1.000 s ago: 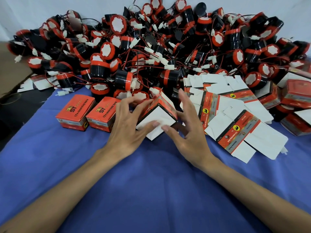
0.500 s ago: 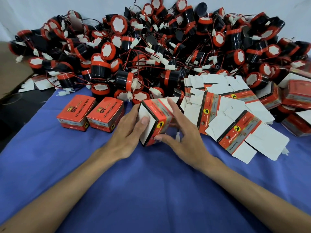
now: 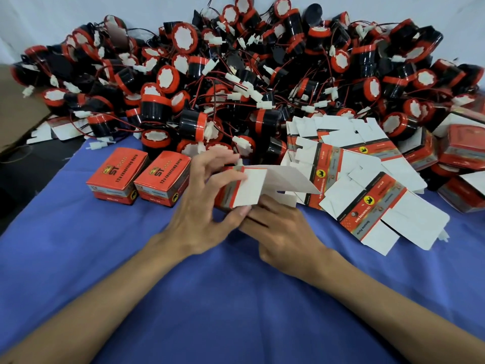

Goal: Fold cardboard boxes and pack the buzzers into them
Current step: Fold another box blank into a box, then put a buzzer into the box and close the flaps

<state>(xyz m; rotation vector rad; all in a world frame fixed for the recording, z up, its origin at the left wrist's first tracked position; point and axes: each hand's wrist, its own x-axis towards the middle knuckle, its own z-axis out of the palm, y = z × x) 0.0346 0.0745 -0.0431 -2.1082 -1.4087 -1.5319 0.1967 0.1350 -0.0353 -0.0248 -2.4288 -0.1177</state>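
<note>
Half a second back, the carton (image 3: 231, 191) stands squared up between both hands with one white end flap facing left. Now it lies turned, its open end toward me, with a long white flap (image 3: 286, 179) splayed out to the right.

- Left hand (image 3: 207, 206): fingers arched over the carton top, thumb pressing the near white flap (image 3: 250, 189). It holds the carton.
- Right hand (image 3: 283, 232): fingers curled in under the carton's lower edge, tips hidden, meeting the left thumb.
- Carton position: lifted just in front of the buzzer pile (image 3: 236, 88), above the blue cloth (image 3: 131, 258) on the tabletop.
- Two closed boxes (image 3: 139, 177) sit in front of the pile's left part, and the flat blanks (image 3: 367, 179) in front of its right part.

I read this as one end being tucked shut. No buzzer is visibly inside yet, so packing is still to come.
</note>
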